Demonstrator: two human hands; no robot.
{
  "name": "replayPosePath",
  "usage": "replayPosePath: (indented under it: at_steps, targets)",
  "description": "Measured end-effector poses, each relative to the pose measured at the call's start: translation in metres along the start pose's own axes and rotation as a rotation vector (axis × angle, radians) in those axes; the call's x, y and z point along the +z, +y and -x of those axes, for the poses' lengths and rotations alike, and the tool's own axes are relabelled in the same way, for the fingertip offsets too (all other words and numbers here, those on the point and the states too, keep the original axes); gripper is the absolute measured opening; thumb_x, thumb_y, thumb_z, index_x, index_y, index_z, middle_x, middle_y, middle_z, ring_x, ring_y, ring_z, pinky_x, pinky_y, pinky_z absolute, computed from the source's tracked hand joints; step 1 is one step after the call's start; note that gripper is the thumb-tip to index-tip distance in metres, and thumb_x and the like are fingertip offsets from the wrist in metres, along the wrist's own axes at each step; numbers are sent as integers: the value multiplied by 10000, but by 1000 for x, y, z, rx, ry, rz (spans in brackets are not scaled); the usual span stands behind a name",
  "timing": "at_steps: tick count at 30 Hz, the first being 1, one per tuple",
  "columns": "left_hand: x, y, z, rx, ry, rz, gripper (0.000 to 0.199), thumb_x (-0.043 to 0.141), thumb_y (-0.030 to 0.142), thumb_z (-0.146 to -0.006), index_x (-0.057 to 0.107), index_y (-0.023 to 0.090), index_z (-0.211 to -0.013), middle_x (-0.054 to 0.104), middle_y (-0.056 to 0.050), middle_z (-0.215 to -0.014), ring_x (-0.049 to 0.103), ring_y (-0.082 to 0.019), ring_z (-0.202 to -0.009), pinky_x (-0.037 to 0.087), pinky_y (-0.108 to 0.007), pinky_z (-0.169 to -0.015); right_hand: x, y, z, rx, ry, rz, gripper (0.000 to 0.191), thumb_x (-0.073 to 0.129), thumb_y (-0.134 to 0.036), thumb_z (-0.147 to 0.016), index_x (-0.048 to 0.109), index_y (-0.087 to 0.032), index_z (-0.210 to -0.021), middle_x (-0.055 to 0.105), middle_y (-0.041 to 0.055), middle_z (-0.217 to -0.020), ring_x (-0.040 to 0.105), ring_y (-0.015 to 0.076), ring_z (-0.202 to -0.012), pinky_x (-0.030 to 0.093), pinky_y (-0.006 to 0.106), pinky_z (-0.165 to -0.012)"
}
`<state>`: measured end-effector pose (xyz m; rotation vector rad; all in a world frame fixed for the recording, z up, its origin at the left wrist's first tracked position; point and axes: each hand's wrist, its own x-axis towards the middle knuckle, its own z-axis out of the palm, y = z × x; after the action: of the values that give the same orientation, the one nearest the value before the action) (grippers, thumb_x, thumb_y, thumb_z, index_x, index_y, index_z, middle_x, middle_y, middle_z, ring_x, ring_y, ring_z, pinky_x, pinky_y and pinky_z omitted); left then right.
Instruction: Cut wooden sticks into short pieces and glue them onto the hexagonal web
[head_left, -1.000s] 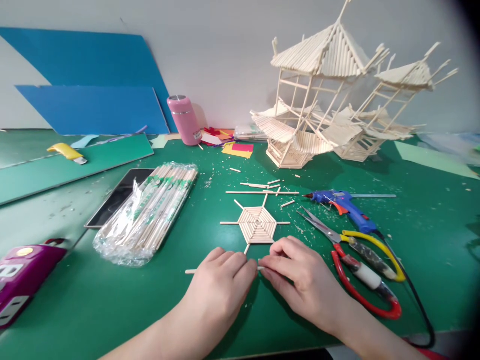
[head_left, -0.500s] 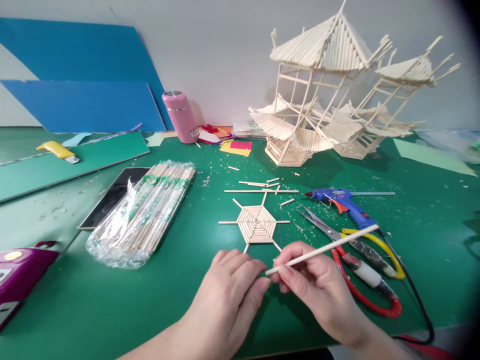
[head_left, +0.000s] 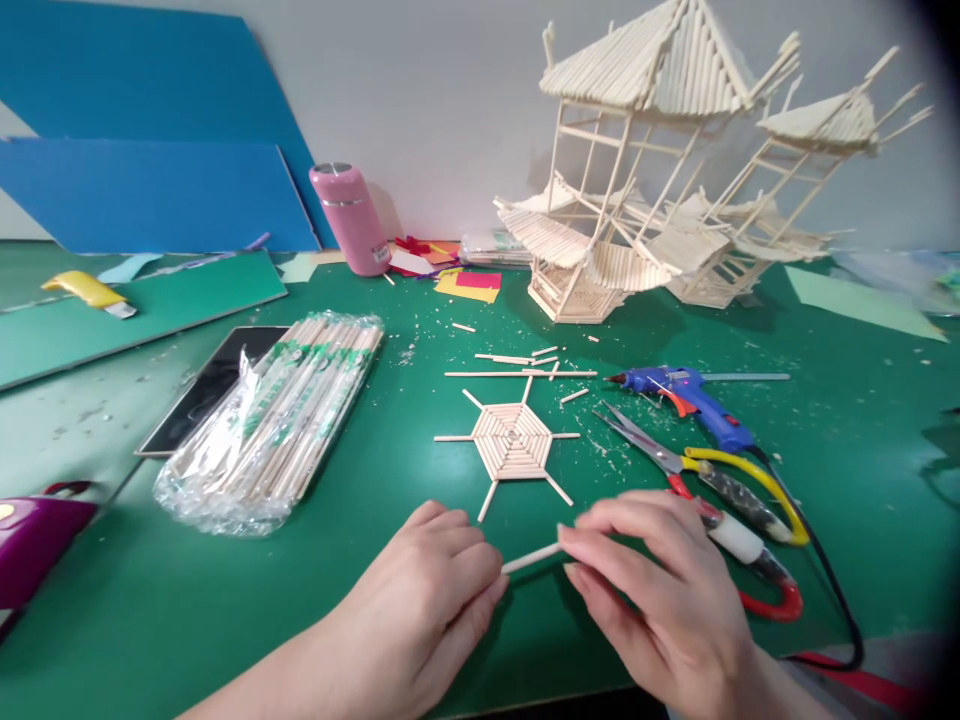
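My left hand is closed on the left end of a thin wooden stick, low over the green table. The fingertips of my right hand touch the stick's right end, with the thumb slightly apart below it. Beyond my hands lies a flat hexagonal web of wooden sticks with spokes reaching outward. One long stick and several short pieces lie just behind the web.
Scissors and a blue glue gun with a cable lie right. Bagged sticks rest on a dark tablet at left. Behind stand a pink bottle and stick pavilion models. A yellow cutter lies far left.
The stick no longer points up to the right over my right hand; it now spans low between both hands. My left hand has shifted left and my right hand right. The view has tilted slightly.
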<state>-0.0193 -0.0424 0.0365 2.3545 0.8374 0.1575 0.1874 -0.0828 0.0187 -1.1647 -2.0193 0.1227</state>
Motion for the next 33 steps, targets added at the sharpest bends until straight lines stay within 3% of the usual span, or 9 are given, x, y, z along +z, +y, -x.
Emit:
replayPosePath:
  at_steps: [2, 8, 14, 17, 22, 33]
  targets:
    - [-2, -1, 0, 11, -34, -37, 252, 291, 159, -891, 469, 172, -713, 519, -12, -702, 431, -146, -666, 346, -314, -670, 3, 4, -1, -41, -60, 81, 221, 578, -141, -776, 639, -225, -972, 645, 47, -915, 560, 190, -857, 394, 362, -765]
    - [-6, -10, -9, 45, -19, -123, 244, 318, 185, -888, 500, 172, -726, 530, -10, -698, 450, -147, -670, 340, -315, -679, 10, 17, -5, -7, -251, -5, 189, 530, -138, -832, 638, -195, -976, 631, 29, -819, 560, 110, -695, 393, 257, -619]
    - [-14, -34, -29, 27, 349, -302, 186, 404, 184, -849, 577, 151, -911, 575, -74, -881, 506, -200, -821, 365, -353, -721, 13, 31, -15, 83, -310, 46, 188, 501, -186, -854, 641, -200, -979, 610, 39, -834, 549, 142, -745, 429, 280, -652]
    - [-9, -48, -40, 66, 436, -335, 226, 399, 122, -832, 555, 126, -996, 556, -114, -1037, 502, -227, -972, 369, -387, -806, 18, 35, -14, 84, -275, 31, 170, 512, -165, -844, 637, -180, -958, 617, 41, -835, 556, 140, -752, 442, 280, -674]
    - [4, -65, -49, 146, 421, -316, 317, 399, 96, -837, 472, 127, -1143, 485, -133, -1228, 415, -249, -1158, 344, -422, -904, 22, 41, -9, 120, -268, 31, 140, 524, -142, -827, 651, -179, -873, 606, 38, -806, 557, 137, -737, 449, 274, -669]
    - [8, -73, -51, 139, 364, -220, 272, 408, 114, -838, 534, 118, -1079, 496, -141, -1198, 434, -259, -1141, 395, -423, -912, 30, 41, -15, 180, -267, -2, 166, 537, -108, -799, 651, -186, -892, 571, 46, -854, 550, 138, -777, 466, 254, -656]
